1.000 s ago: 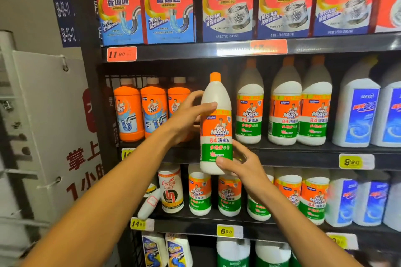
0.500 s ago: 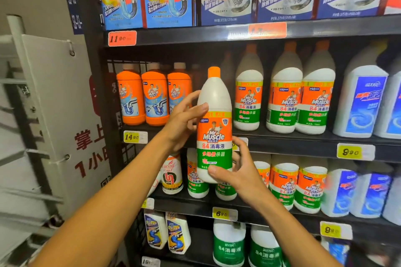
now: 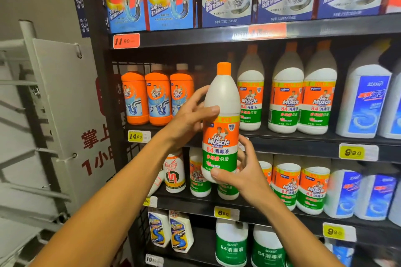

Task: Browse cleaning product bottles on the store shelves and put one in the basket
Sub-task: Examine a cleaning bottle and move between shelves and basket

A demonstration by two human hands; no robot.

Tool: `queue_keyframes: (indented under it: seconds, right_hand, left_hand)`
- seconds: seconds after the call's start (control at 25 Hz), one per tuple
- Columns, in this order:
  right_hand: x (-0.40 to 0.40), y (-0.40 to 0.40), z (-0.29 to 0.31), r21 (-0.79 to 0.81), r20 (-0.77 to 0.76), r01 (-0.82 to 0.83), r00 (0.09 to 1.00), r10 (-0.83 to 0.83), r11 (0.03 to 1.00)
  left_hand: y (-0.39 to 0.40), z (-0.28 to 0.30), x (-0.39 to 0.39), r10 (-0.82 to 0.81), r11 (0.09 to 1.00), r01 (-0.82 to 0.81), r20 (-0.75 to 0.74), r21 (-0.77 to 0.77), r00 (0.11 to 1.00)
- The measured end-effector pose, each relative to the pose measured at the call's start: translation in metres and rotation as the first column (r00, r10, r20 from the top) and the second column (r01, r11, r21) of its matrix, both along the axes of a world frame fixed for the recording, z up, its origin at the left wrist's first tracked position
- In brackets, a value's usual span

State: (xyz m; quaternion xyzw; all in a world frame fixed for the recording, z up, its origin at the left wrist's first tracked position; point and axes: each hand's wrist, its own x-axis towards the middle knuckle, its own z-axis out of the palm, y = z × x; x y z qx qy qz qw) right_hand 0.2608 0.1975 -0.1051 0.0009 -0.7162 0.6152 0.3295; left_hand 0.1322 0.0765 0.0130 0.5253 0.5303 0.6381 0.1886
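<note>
Holding a white Mr Muscle 84 disinfectant bottle (image 3: 221, 123) upright before the dark store shelves (image 3: 293, 138), both hands clamp it. The left hand (image 3: 191, 117) grips its shoulder; the right hand (image 3: 243, 171) grips its base.

White Mr Muscle bottle (image 3: 221, 123) — orange cap, orange-and-green label — held upright before the shelves (image 3: 282, 140).

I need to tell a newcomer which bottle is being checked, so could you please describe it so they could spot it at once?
Start at the dark shelving unit and find the middle shelf, with its row of white Mr Muscle bottles. The held bottle is the same white, orange-capped, orange-and-green labelled kind. Unlike its neighbours, it is off the shelf, upright, gripped by the left hand and right hand.
</note>
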Motion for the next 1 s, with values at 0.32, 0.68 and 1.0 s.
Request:
queue_keyframes:
  seconds: [0.32,0.68,1.0]
  right_hand:
    - [-0.007,0.022,0.026,0.303,0.077,0.054,0.994,-0.081,0.951]
    - [-0.029,0.021,0.059,0.467,0.001,0.13,0.989,-0.148,0.875]
    - [-0.053,0.017,0.058,0.471,-0.036,0.159,0.986,-0.162,0.867]
  left_hand:
    - [-0.02,0.008,0.019,-0.094,0.996,0.083,-0.407,-0.044,0.909]
    - [-0.041,0.025,0.013,-0.077,0.997,0.055,-0.607,-0.055,0.791]
    - [-0.048,0.025,-0.02,-0.092,0.996,0.076,-0.621,-0.052,0.778]
